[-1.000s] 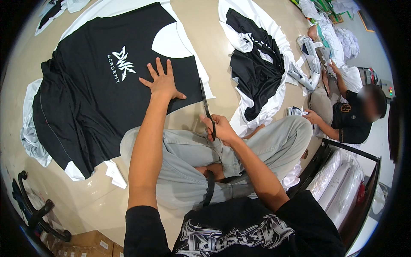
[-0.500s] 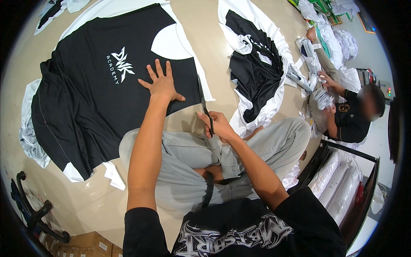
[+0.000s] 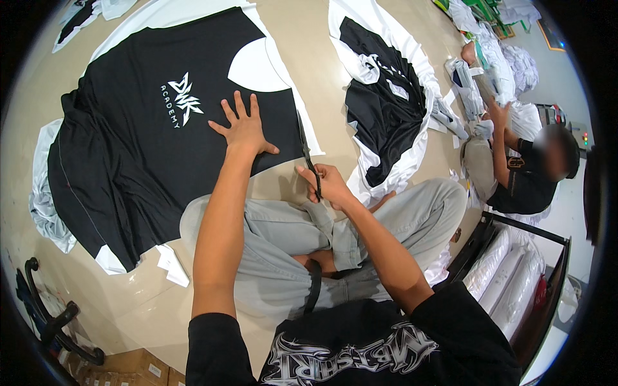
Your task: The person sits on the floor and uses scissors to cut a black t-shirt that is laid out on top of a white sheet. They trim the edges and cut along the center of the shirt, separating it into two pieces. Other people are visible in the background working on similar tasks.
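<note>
A black fabric garment piece (image 3: 148,135) with a white printed logo and a white semicircle at its upper right lies flat on the floor over white cloth. My left hand (image 3: 248,132) rests palm down on it, fingers spread. My right hand (image 3: 331,186), just beyond the fabric's lower right corner, grips black scissors (image 3: 309,161) by the handles, their blades lying along the right edge of the black fabric.
A second black-and-white fabric bundle (image 3: 380,122) lies to the right. A co-worker (image 3: 518,183) sits beyond it among white cloth piles (image 3: 521,67). Wrapped rolls (image 3: 496,276) in a black frame lie lower right, a black chair base (image 3: 61,321) and cardboard boxes (image 3: 129,363) lower left.
My right hand with the scissors has shifted slightly left and up; my left hand is almost unmoved. The co-worker's hands have moved up toward the white cloth pile.
</note>
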Tool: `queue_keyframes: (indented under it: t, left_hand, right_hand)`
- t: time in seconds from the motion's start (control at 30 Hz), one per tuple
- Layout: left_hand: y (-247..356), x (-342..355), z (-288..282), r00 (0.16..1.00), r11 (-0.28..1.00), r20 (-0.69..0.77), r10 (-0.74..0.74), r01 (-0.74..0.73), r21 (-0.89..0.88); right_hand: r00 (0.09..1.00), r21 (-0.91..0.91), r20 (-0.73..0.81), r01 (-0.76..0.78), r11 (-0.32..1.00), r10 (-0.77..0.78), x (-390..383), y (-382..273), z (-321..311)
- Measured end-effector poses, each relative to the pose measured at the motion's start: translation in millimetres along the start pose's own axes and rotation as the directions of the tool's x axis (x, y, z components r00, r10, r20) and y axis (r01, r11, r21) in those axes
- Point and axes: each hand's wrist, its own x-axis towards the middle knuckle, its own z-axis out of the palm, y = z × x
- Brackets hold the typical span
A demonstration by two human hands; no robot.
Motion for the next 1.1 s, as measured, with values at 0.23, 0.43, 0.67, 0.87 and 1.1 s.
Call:
queue_keyframes:
  t: [0.23,0.43,0.67,0.87,1.1]
  left_hand:
    - [-1.2,0.7,1.1,1.000,1.000,0.007,-0.007,0.007,0.001]
    - [-0.6,1.5,1.9,1.000,1.000,-0.004,-0.003,0.003,0.022]
    - [-2.7,4.2,5.2,1.000,1.000,-0.001,0.001,-0.001,0.031]
    - [-1.1,2.7,4.4,1.000,1.000,-0.014,0.010,-0.009,0.022]
    - [-3.2,5.7,6.4,1.000,1.000,0.002,0.000,0.000,0.025]
  right_hand:
    - [1.000,0.038,0.015,-0.027,0.999,0.026,5.0,-17.1,1.5]
    - [1.000,0.010,0.023,0.016,1.000,-0.016,14.1,-10.4,-1.2]
    - [0.999,0.020,-0.011,-0.030,0.999,0.030,17.5,-37.4,0.8]
    - [1.000,0.000,0.010,0.007,1.000,-0.007,28.2,-21.2,-1.0]
    - [1.000,-0.032,0.017,-0.008,0.999,0.008,34.1,-46.9,-1.1]
